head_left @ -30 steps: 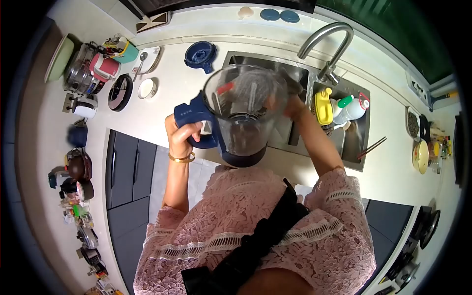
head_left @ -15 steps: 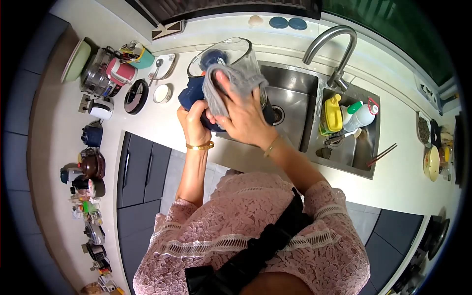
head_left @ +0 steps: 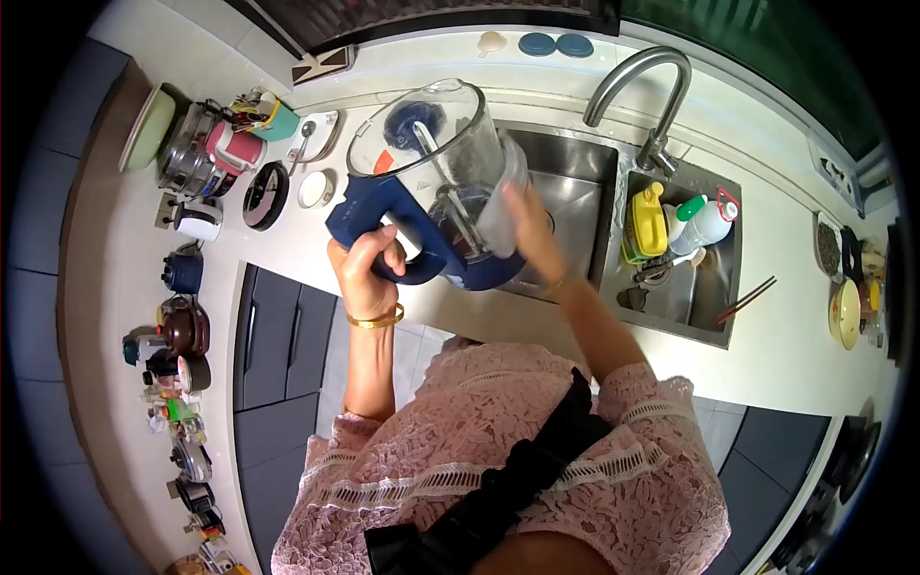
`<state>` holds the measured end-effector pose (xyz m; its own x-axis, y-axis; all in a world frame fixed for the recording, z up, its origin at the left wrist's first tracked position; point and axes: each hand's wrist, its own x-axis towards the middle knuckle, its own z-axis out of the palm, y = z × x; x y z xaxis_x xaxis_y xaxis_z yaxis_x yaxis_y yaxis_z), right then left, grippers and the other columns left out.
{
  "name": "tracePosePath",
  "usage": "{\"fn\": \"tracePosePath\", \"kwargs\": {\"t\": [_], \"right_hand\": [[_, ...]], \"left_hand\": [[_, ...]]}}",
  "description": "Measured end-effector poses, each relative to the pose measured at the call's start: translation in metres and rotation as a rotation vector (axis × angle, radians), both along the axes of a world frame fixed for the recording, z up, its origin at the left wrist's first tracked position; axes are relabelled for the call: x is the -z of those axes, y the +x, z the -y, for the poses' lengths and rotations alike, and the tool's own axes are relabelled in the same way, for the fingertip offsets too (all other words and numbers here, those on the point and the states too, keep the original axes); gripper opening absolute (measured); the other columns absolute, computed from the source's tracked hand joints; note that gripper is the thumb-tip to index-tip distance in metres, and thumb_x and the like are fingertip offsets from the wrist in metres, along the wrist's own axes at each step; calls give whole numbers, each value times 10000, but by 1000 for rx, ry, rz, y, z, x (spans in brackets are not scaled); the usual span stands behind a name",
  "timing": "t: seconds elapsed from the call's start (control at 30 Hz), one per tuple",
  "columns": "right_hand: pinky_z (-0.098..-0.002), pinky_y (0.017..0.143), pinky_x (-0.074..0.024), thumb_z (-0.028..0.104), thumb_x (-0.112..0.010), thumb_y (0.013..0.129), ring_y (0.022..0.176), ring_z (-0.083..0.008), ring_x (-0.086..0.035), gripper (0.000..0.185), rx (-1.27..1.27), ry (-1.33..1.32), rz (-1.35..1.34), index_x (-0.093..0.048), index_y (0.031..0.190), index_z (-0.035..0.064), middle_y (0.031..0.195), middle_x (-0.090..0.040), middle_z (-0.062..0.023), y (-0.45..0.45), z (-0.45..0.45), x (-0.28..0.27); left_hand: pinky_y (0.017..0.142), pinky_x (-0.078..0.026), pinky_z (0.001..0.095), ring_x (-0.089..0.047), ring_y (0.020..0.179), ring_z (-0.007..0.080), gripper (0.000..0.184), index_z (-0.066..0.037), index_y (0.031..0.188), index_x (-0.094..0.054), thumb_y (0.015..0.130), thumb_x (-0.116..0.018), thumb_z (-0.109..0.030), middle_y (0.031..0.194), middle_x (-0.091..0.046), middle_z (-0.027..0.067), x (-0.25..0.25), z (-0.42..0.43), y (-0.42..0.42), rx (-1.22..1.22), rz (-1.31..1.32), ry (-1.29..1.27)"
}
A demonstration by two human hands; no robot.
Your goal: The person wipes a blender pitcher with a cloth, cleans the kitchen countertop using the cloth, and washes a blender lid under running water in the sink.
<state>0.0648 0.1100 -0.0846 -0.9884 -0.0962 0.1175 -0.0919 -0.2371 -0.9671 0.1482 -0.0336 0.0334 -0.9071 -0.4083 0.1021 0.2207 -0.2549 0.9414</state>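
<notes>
A large clear jug with a dark blue handle and base is tilted over the counter beside the sink. My left hand is closed round its blue handle. On the jug's right side my right hand presses a grey cloth against the outer wall; hand and cloth are blurred. Through the clear wall a blue ring-shaped part shows on the counter behind.
The steel sink with a tap lies to the right. Its smaller basin holds a yellow bottle and a white bottle. Chopsticks rest at its right edge. A white cup and a black ring stand left.
Since half a second ago, my right hand and the cloth have moved from the handle side to the jug's right side. The jug is tilted more, and my left hand has shifted slightly lower.
</notes>
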Motion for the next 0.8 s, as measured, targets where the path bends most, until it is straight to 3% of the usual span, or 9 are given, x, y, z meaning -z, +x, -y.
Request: {"fn": "tracePosePath", "kwargs": {"t": [0.07, 0.1, 0.23, 0.27, 0.47, 0.57, 0.63, 0.73, 0.8], "right_hand": [[-287, 811, -394, 369, -477, 807, 894, -185, -506, 430, -472, -496, 492, -474, 1095, 50, 1009, -525, -80, -44, -11, 29], [-246, 772, -419, 382, -474, 816, 843, -132, -528, 412, -665, -601, 453, -481, 1084, 70, 974, -544, -41, -63, -13, 54], [-241, 809, -420, 310, -403, 868, 914, -118, -517, 315, -736, -472, 320, -480, 1072, 83, 1009, -531, -53, -56, -26, 43], [-287, 895, -376, 260, -376, 873, 1017, -168, -475, 324, -896, -705, 398, -447, 1114, 54, 1102, -494, -88, -62, -27, 66], [-354, 894, -383, 221, -373, 867, 1041, -232, -462, 330, -943, -1395, 556, -444, 1115, 15, 1145, -470, -124, 20, 35, 16], [-387, 893, -386, 201, -371, 864, 1053, -263, -455, 333, -964, -1693, 785, -442, 1116, -5, 1166, -458, -141, 65, 53, -6], [-414, 854, -416, 198, -390, 857, 1005, -268, -488, 318, -801, -1711, 1082, -470, 1072, -23, 1128, -485, -149, 79, 55, -6], [-422, 823, -432, 191, -434, 839, 959, -260, -509, 296, -904, -1841, 1248, -490, 1030, -27, 1086, -514, -130, 83, 56, -1], [-413, 850, -413, 211, -374, 858, 984, -268, -494, 295, -542, -1603, 1385, -490, 1044, 13, 1081, -516, -105, 88, 45, -9]], "left_hand": [[333, -318, 230, -359, 319, 134, 162, 73, 764, -526, 638, -489, -22, 437, -413, 57, -9, 3, 6, 8, -47, 32], [339, -312, 238, -349, 320, 143, 172, 67, 784, -512, 648, -475, -30, 437, -398, 57, -12, 7, 10, 9, -45, 38], [376, -281, 241, -303, 327, 147, 102, 5, 698, -488, 678, -438, -82, 430, -357, 45, -31, 21, 24, 81, -96, 182], [379, -280, 238, -300, 327, 147, 97, -3, 682, -485, 681, -439, -88, 432, -362, 44, -32, 26, 26, 106, -118, 206], [454, -351, 281, -330, 324, 144, 158, -47, 613, -415, 711, -452, -164, 421, -375, 34, -31, 42, 34, 101, -190, 426], [438, -320, 269, -317, 322, 140, 159, -51, 601, -411, 707, -456, -162, 413, -371, 34, -30, 41, 37, 25, -231, 416], [415, -277, 251, -293, 322, 142, 177, -51, 567, -403, 703, -460, -149, 407, -360, 36, -32, 34, 41, -75, -254, 352], [407, -267, 251, -287, 325, 144, 177, -37, 560, -404, 702, -453, -131, 405, -343, 43, -28, 30, 47, -160, -321, 233], [389, -295, 251, -328, 331, 149, 152, -12, 570, -429, 695, -454, -95, 421, -362, 53, -23, 31, 51, -224, -345, 143]]}}
